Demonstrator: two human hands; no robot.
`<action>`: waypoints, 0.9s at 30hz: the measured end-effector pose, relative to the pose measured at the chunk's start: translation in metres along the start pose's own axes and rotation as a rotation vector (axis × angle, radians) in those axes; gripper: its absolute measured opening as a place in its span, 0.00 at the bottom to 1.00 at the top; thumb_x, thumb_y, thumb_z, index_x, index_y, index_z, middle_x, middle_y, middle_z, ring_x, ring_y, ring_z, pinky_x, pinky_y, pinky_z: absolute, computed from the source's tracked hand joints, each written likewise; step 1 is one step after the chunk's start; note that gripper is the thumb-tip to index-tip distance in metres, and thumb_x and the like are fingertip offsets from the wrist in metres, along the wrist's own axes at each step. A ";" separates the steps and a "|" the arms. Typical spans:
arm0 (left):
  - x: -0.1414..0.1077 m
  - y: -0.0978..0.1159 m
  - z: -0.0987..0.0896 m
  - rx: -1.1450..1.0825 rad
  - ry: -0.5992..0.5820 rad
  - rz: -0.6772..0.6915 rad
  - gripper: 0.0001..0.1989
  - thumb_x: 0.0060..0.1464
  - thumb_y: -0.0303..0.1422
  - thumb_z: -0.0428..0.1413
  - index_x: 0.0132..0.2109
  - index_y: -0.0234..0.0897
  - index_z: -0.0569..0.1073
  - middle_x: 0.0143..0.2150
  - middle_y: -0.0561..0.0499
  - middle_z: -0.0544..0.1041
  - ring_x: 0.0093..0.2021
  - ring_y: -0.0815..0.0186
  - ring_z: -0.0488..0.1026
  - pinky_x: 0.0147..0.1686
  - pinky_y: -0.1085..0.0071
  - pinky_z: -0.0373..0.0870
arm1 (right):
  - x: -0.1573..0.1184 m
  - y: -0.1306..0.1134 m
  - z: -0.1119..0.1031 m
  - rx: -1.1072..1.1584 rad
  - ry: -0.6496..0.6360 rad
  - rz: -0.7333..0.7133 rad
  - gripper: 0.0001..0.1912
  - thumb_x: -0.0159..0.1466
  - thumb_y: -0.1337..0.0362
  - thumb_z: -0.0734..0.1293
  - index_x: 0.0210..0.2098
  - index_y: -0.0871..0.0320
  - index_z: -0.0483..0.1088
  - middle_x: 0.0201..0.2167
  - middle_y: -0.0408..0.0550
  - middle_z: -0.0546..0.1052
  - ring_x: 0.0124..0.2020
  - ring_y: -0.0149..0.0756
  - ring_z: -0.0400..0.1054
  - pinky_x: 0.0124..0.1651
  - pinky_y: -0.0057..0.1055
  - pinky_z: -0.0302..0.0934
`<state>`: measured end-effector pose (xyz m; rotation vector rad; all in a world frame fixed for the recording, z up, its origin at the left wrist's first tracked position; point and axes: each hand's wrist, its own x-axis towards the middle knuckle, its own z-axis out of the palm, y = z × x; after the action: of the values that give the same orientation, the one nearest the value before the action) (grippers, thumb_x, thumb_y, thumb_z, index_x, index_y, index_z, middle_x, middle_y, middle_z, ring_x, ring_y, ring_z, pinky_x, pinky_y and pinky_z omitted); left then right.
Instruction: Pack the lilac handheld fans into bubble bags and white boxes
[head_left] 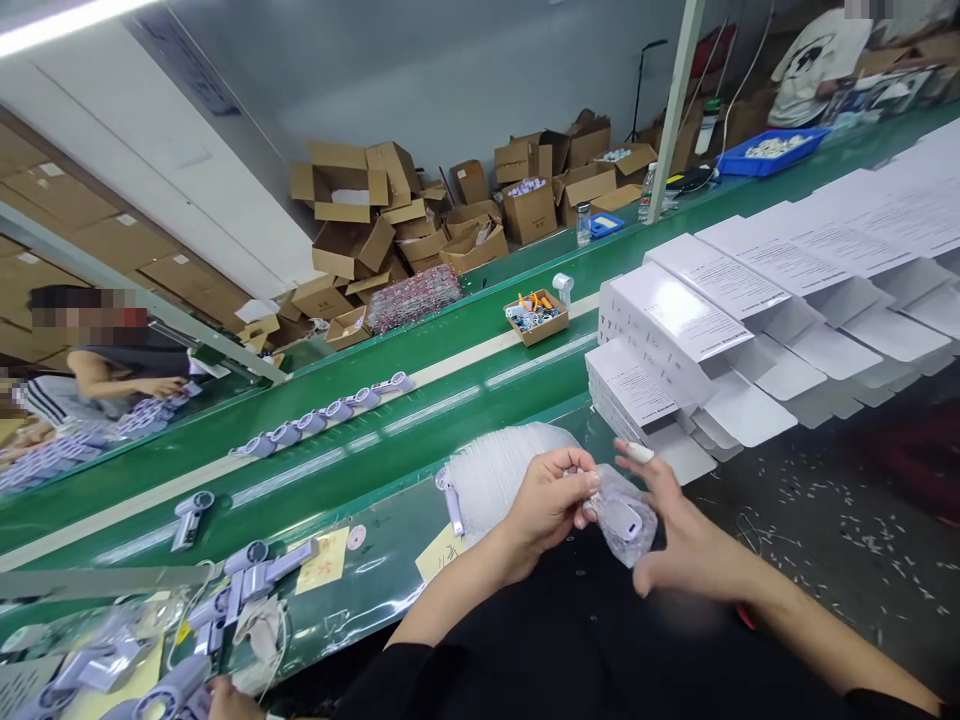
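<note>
A lavender device in a clear bubble bag [624,515] hangs between my two hands, over my dark shirt. The fingers of my left hand [551,500] pinch the top of the bag. Around the right side of the bag, my right hand [679,530] has its fingers and thumb spread, with a white wrap on one finger; whether it touches the bag is unclear. A pile of white bubble bags [502,470] lies on the green bench just beyond my left hand, with a lavender handheld fan [451,500] at its left edge.
White boxes with open flaps [697,310] are stacked at the right. Lavender fans [330,412] line the conveyor, near a small carton of parts [538,325]. More fans [240,585] lie at the lower left, beside another person's hand [231,700]. People work at the far left and upper right.
</note>
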<state>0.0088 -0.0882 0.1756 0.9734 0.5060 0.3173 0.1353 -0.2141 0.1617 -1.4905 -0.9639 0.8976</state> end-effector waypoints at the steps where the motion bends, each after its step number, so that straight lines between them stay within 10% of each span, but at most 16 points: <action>1: 0.000 0.001 -0.001 -0.011 -0.001 0.022 0.15 0.42 0.37 0.62 0.32 0.34 0.66 0.17 0.59 0.65 0.12 0.77 0.59 0.11 0.82 0.51 | 0.000 0.000 0.004 -0.020 -0.043 -0.038 0.47 0.38 0.60 0.78 0.56 0.52 0.60 0.51 0.51 0.69 0.49 0.48 0.65 0.52 0.42 0.61; 6: 0.006 0.014 -0.015 0.316 0.078 0.343 0.29 0.32 0.39 0.68 0.43 0.36 0.69 0.36 0.49 0.73 0.32 0.67 0.71 0.31 0.73 0.68 | 0.008 0.010 0.019 -0.148 -0.003 -0.190 0.23 0.56 0.60 0.67 0.51 0.53 0.62 0.41 0.51 0.73 0.40 0.42 0.68 0.45 0.38 0.64; 9: 0.009 0.020 -0.021 0.527 -0.194 0.286 0.52 0.16 0.36 0.72 0.55 0.39 0.63 0.49 0.42 0.70 0.47 0.56 0.68 0.44 0.66 0.67 | 0.016 0.009 0.025 -0.098 0.004 -0.232 0.28 0.54 0.59 0.69 0.52 0.55 0.59 0.46 0.54 0.70 0.43 0.44 0.67 0.47 0.39 0.63; 12: 0.006 0.014 -0.023 0.505 -0.440 0.095 0.41 0.29 0.37 0.69 0.53 0.36 0.65 0.45 0.44 0.72 0.46 0.55 0.70 0.45 0.63 0.67 | 0.019 0.001 0.027 -0.066 0.017 -0.264 0.22 0.57 0.58 0.67 0.50 0.54 0.61 0.45 0.52 0.70 0.42 0.42 0.67 0.46 0.37 0.62; 15: -0.006 0.002 -0.028 0.425 -0.285 0.124 0.37 0.36 0.34 0.68 0.55 0.36 0.64 0.43 0.45 0.73 0.44 0.58 0.71 0.43 0.64 0.68 | 0.017 0.003 0.022 -0.073 0.126 -0.269 0.12 0.61 0.56 0.63 0.42 0.54 0.66 0.39 0.50 0.71 0.40 0.41 0.67 0.43 0.35 0.63; 19: -0.026 0.004 -0.044 0.268 0.023 0.232 0.33 0.35 0.31 0.67 0.51 0.35 0.67 0.39 0.47 0.74 0.38 0.60 0.72 0.40 0.65 0.69 | 0.022 0.033 0.003 -0.157 0.564 0.051 0.24 0.58 0.51 0.64 0.50 0.55 0.59 0.33 0.48 0.71 0.26 0.37 0.68 0.27 0.31 0.61; 27: -0.046 0.025 -0.082 0.018 0.398 0.355 0.21 0.34 0.31 0.64 0.41 0.33 0.74 0.37 0.46 0.77 0.42 0.54 0.73 0.44 0.61 0.69 | 0.048 0.072 0.007 -0.744 0.552 0.017 0.19 0.63 0.55 0.54 0.45 0.57 0.69 0.28 0.53 0.76 0.30 0.47 0.71 0.34 0.36 0.60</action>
<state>-0.0748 -0.0388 0.1714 1.0204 0.6968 0.8379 0.1546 -0.1727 0.0880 -2.2137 -0.8969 0.0769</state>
